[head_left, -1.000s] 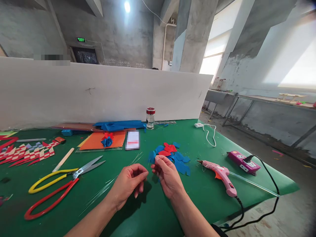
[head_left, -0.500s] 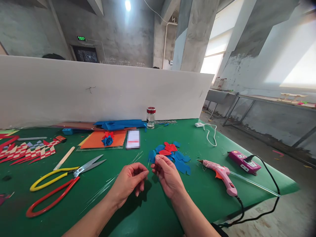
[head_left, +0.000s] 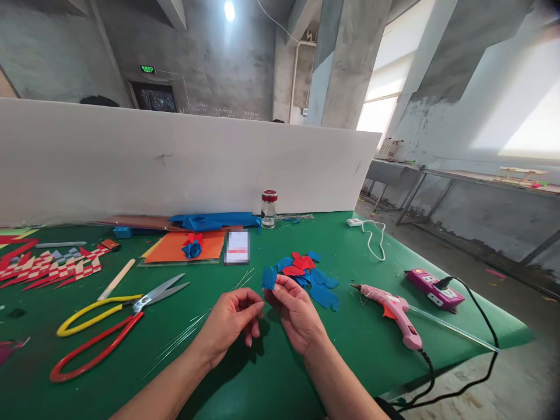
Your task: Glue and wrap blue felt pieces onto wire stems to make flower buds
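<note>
My right hand (head_left: 297,312) pinches a small curled blue paper petal (head_left: 269,277) between thumb and fingers. Close beside it, my left hand (head_left: 234,318) is closed with thumb and forefinger together; whatever is in that pinch is too fine to make out. Just beyond my right hand lies a loose pile of blue petals (head_left: 322,294) and red petals (head_left: 298,263). Several thin wires (head_left: 186,332) run across the green table (head_left: 280,379) past my left wrist. Large scissors (head_left: 142,303) with one yellow and one red handle lie open to the left.
A pink glue gun (head_left: 396,306) and a purple power strip (head_left: 434,289) sit at the right with a black cord. Behind stand a red-lidded jar (head_left: 269,210) and a white board (head_left: 219,163). A blue-and-red paper flower (head_left: 192,249) rests on orange sheets (head_left: 164,248). Woven strips lie far left.
The blue petal in my right hand has turned and now shows more of its face above the fingertips. My left hand has hardly moved. The view has shifted slightly.
</note>
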Demonstrator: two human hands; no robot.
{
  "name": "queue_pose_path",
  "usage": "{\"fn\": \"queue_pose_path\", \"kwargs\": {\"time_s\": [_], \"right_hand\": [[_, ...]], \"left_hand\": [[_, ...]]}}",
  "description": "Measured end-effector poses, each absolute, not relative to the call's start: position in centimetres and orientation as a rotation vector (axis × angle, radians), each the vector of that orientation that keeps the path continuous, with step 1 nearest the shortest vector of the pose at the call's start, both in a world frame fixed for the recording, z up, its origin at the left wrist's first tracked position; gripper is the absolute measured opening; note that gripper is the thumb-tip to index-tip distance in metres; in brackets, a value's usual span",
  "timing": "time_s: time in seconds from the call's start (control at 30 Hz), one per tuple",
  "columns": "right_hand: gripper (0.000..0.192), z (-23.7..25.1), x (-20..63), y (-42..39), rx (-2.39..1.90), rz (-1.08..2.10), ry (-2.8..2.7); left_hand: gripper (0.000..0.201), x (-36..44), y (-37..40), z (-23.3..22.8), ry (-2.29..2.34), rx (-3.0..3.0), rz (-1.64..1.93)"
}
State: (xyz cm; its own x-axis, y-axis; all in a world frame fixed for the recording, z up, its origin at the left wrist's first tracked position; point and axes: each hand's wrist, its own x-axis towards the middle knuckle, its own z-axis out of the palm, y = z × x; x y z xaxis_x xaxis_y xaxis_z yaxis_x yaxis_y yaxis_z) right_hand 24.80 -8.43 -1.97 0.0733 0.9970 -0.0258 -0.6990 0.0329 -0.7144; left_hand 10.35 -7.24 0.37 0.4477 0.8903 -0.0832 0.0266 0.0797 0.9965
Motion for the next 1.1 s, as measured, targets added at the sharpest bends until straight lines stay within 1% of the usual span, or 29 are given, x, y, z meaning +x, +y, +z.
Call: {"fn": "queue_pose_path", "kwargs": {"time_s": [0.2, 0.47, 0.67, 0.8, 0.9, 1.1], "right_hand": [[0.043, -1.7, 24.6, -8.7, -0.585, 1.492, -0.611], [0.039, -1.4, 24.0, -9.0, -0.578, 1.466, -0.616], [0.042, -1.6, 24.4, -8.9, -0.595, 1.475, -0.58], [0.035, -1.3, 25.2, -8.8, -0.595, 1.505, -0.557], [0.03, -1.1, 25.6, -8.7, -0.654, 1.456, -0.545], [0.033, -1.0, 25.9, -8.5, -0.752, 1.374, -0.585]], "left_hand": [[0.031, 10.3, -7.1, 0.2, 0.886, 1.314, 0.818], [0.033, 10.6, -7.4, 0.3, 0.89, 1.324, 0.836], [0.034, 10.5, -7.3, 0.3, 0.888, 1.318, 0.832], [0.033, 10.4, -7.3, 0.4, 0.901, 1.312, 0.813], [0.034, 10.3, -7.4, 0.5, 0.927, 1.318, 0.797], [0.034, 10.4, -7.5, 0.8, 0.953, 1.338, 0.789]]}}
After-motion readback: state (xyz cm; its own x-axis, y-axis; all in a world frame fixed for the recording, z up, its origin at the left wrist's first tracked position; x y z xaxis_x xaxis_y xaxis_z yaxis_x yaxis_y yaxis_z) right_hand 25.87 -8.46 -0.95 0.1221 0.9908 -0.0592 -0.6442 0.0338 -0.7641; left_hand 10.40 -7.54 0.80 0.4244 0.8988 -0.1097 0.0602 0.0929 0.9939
